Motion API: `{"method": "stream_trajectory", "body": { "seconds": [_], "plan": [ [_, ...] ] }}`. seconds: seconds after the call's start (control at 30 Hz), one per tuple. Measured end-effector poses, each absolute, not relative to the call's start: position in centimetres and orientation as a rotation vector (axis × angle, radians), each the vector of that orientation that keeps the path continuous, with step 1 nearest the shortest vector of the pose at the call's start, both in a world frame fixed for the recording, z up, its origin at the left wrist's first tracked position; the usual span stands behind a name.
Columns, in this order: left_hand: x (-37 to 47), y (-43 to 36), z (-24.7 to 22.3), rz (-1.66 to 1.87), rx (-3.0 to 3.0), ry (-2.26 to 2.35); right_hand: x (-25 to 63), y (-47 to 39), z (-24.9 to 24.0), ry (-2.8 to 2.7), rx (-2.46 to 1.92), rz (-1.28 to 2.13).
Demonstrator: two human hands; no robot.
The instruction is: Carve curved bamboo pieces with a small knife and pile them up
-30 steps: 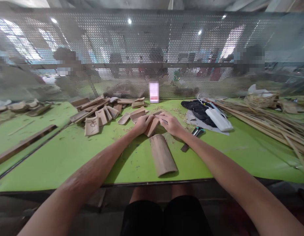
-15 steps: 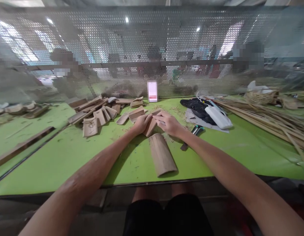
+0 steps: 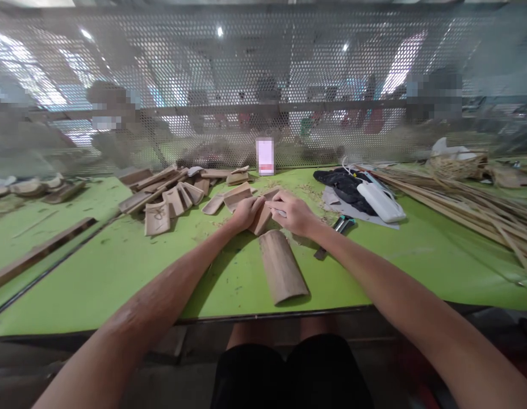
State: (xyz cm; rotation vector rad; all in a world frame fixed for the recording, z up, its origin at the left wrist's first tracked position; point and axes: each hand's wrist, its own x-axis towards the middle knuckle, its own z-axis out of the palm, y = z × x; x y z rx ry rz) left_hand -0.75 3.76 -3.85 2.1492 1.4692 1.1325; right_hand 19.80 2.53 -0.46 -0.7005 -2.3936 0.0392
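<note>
The short bamboo piece [image 3: 259, 220] lies tilted near the middle of the table, just beyond a larger length of bamboo, and the left hand [image 3: 245, 213] grips it with fingers bent over its left side. The right hand [image 3: 294, 213] sits at its right edge, index finger stretched toward the upper part and the other fingers curled around a small greyish item [image 3: 282, 213], too small to identify. Compared with a second ago, the right fingertips lie slightly further across the piece, while the left hand's hold looks much the same; I judge that the close handwork continues with the piece kept steady. Its visible face is smooth, tan and gently curved. Nearer the body, the bamboo half-round [image 3: 283, 267] shows a domed, faintly grained back and an arched end. Pale, curly shavings [image 3: 305, 190] are scattered over the smooth green tabletop [image 3: 221, 284]. To the left spreads a heap of trough-shaped offcuts [image 3: 158, 218]; to the right are a teal-and-black tool [image 3: 342, 224], crumpled black cloth [image 3: 342, 188], a glossy white block [image 3: 381, 201] and long, thin strips [image 3: 442, 207]. Behind stands a perforated metal screen [image 3: 229, 74].
</note>
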Motion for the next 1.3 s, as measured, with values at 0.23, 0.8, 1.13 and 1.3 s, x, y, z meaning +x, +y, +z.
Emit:
{"method": "stream_trajectory", "body": {
  "seconds": [0.23,0.8,1.13,1.3],
  "plan": [
    [-0.8,3.9,-3.9,1.140,2.117,1.497,19.9,2.9,-0.7,-2.398,-0.710,0.090],
    [-0.5,3.9,-3.9,1.156,2.086,1.531,19.2,3.9,-2.1,-2.367,-0.748,0.089],
    [-0.7,4.1,-3.9,1.139,2.067,1.494,18.6,3.4,-1.9,-2.371,-0.766,0.072],
    [-0.5,3.9,-3.8,1.150,2.069,1.555,18.7,3.5,-2.3,-2.350,-0.855,0.080]
  ]
}}
